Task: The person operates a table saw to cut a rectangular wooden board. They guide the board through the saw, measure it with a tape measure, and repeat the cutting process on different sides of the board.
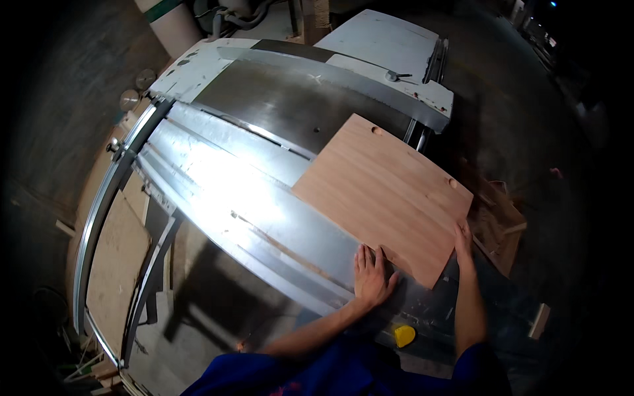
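A reddish-brown wooden board [389, 198] lies slantwise over the right end of a sliding table saw's metal top. Two round holes sit along its far right edge, and its near edge has a small notch. My right hand [464, 241] grips the board's right edge near the close corner, partly hidden by the wood. My left hand [372, 278] lies flat on the shiny sliding table [264, 211], fingers stretched out toward the board's near left edge. Whether its fingertips touch the wood I cannot tell.
A long metal fence [343, 78] crosses the far side of the saw. At the left, a curved-looking rail [99, 211] borders a frame holding a wood panel [119, 264]. Wood scraps [498, 224] lie at the right. Near my body is a small yellow rounded object [404, 335].
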The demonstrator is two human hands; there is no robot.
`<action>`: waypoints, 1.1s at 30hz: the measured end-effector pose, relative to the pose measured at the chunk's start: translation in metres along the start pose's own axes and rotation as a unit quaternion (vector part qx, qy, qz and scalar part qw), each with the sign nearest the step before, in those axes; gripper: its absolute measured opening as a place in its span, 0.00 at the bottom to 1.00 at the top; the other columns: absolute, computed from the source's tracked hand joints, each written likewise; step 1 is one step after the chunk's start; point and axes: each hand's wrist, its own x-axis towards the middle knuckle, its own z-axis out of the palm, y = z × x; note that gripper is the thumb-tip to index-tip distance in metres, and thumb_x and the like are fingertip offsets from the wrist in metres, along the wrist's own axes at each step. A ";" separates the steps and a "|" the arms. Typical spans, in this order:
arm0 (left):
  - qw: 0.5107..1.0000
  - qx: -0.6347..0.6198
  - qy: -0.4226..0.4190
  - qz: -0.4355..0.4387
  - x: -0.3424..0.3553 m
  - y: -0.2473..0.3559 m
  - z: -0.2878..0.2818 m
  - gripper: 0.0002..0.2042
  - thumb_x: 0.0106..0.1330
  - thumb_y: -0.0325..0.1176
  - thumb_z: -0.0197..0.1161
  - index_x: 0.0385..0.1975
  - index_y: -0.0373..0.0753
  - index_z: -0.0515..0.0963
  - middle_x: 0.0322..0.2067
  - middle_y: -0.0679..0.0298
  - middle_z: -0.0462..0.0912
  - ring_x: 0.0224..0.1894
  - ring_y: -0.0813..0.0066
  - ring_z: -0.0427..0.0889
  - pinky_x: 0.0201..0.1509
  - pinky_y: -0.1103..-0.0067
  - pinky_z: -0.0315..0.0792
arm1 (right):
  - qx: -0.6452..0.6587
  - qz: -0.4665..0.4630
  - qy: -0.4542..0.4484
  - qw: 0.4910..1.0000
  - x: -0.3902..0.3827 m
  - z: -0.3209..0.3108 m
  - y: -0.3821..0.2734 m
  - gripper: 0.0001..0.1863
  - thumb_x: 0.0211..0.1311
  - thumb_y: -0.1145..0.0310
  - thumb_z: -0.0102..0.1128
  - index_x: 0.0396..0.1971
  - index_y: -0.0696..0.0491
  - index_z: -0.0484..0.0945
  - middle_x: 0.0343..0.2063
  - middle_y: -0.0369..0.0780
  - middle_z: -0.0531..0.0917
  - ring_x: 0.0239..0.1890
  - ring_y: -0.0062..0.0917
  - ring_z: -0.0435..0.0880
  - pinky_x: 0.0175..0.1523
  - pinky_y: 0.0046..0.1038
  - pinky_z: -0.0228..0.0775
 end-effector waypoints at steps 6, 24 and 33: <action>0.997 0.004 0.079 0.000 0.121 -0.025 -0.005 0.43 0.66 0.53 0.65 0.72 0.28 0.58 0.70 0.28 0.57 0.77 0.34 0.49 0.79 0.50 0.43 | 0.070 -0.033 -0.011 0.997 0.106 0.059 -0.045 0.36 0.72 0.68 0.61 0.75 0.58 0.58 0.72 0.42 0.68 0.71 0.29 0.68 0.72 0.29 0.60; 0.989 0.014 0.118 -0.087 0.209 -0.018 -0.016 0.49 0.61 0.55 0.71 0.71 0.23 0.58 0.69 0.28 0.58 0.76 0.30 0.48 0.79 0.48 0.43 | 0.125 -0.106 -0.004 0.987 0.188 0.123 -0.052 0.43 0.72 0.66 0.58 0.78 0.61 0.45 0.78 0.47 0.54 0.78 0.33 0.54 0.78 0.31 0.48; 0.985 0.040 0.149 -0.071 0.217 -0.035 -0.023 0.52 0.58 0.61 0.72 0.70 0.23 0.58 0.67 0.29 0.60 0.76 0.30 0.49 0.78 0.47 0.45 | -0.511 -0.351 -0.214 0.755 0.148 0.054 -0.139 0.48 0.55 0.70 0.73 0.76 0.46 0.60 0.77 0.48 0.56 0.80 0.44 0.50 0.79 0.41 0.51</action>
